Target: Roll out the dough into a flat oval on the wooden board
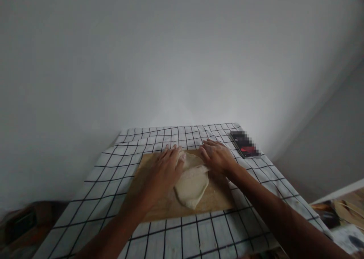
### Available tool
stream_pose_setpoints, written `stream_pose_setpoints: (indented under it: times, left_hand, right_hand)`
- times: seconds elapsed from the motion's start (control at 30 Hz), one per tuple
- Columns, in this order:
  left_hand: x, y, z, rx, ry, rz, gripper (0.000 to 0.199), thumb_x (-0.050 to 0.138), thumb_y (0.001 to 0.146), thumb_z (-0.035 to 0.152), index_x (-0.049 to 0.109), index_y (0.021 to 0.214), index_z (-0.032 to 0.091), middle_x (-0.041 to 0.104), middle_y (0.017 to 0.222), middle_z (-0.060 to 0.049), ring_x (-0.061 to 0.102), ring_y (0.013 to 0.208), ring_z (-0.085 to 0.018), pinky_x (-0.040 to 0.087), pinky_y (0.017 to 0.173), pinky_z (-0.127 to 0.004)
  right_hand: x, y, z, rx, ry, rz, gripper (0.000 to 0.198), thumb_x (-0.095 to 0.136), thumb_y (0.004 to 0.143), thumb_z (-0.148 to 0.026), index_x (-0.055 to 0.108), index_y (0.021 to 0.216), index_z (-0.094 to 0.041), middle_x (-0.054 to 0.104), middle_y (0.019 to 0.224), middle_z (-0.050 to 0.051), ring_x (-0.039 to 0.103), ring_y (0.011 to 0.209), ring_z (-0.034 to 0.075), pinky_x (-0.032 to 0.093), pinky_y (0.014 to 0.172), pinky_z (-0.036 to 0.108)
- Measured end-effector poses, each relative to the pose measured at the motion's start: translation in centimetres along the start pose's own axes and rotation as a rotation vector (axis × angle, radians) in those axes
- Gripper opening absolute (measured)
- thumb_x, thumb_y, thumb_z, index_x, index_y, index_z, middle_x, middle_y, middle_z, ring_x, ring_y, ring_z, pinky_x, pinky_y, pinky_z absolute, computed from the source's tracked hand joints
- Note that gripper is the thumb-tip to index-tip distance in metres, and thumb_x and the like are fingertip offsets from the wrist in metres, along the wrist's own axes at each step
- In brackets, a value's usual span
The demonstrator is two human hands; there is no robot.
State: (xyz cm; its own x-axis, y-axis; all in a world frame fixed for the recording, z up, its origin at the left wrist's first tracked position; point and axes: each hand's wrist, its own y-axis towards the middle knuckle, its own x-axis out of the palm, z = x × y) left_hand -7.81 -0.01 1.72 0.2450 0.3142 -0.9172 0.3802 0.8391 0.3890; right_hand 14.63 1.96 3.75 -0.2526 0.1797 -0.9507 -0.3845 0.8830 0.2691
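Pale, flattened dough lies between outstretched fingers whose hold I cannot tell.

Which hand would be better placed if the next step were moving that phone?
Probably the right hand: it is nearer the phone, which lies to the right of the dough. The left hand, at the dough's left side, would have to reach across.

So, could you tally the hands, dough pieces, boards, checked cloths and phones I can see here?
Hands: 2 (left hand, right hand)
Dough piece: 1
Board: 1
Checked cloth: 1
Phone: 1
Total: 6
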Motion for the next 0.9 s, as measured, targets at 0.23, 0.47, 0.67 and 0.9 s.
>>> stream_pose_setpoints:
  times: [0.23,0.47,0.67,0.9]
  left_hand:
    - [-1.6,-2.0,1.6,0.022,0.062,-0.043,0.03,0.042,0.102,0.025,0.06,0.124,0.018,0.058,0.145,-0.018,0.048,0.141,-0.032,0.038,0.116,-0.059]
    - [-1.6,-6.7,2.3,0.132,0.115,0.1,0.048,0.038,0.103,0.032,0.046,0.147,0.015,0.049,0.154,-0.014,0.042,0.145,-0.032,0.041,0.117,-0.055]
    - [-0.3,-3.5,-0.4,0.18,0.131,0.135,0.045,0.034,0.105,0.03,0.049,0.144,0.014,0.055,0.149,-0.015,0.045,0.143,-0.029,0.041,0.117,-0.054]
    - [1.7,3.1,-3.4,0.137,0.107,0.074,0.039,0.036,0.106,0.028,0.057,0.136,0.015,0.06,0.144,-0.013,0.046,0.143,-0.027,0.038,0.118,-0.052]
  right_hand:
    - [0.4,-3.1,-0.6,-0.029,0.009,-0.01,0.042,0.032,0.108,-0.031,0.064,0.132,-0.019,0.057,0.147,0.01,0.044,0.144,0.026,0.034,0.118,0.048]
    - [1.2,-10.0,-3.5,-0.049,0.018,0.154,0.043,0.035,0.107,-0.03,0.055,0.143,-0.016,0.054,0.151,0.009,0.041,0.145,0.027,0.03,0.122,0.051]
    - [1.4,-6.4,-2.7,-0.017,0.035,0.117,0.044,0.032,0.108,-0.033,0.062,0.137,-0.02,0.059,0.146,0.008,0.049,0.14,0.024,0.037,0.118,0.045]
    - [2.1,-3.4,-2.6,0.086,0.03,0.055,0.045,0.031,0.108,-0.036,0.06,0.138,-0.018,0.059,0.145,0.011,0.052,0.137,0.023,0.04,0.115,0.043]
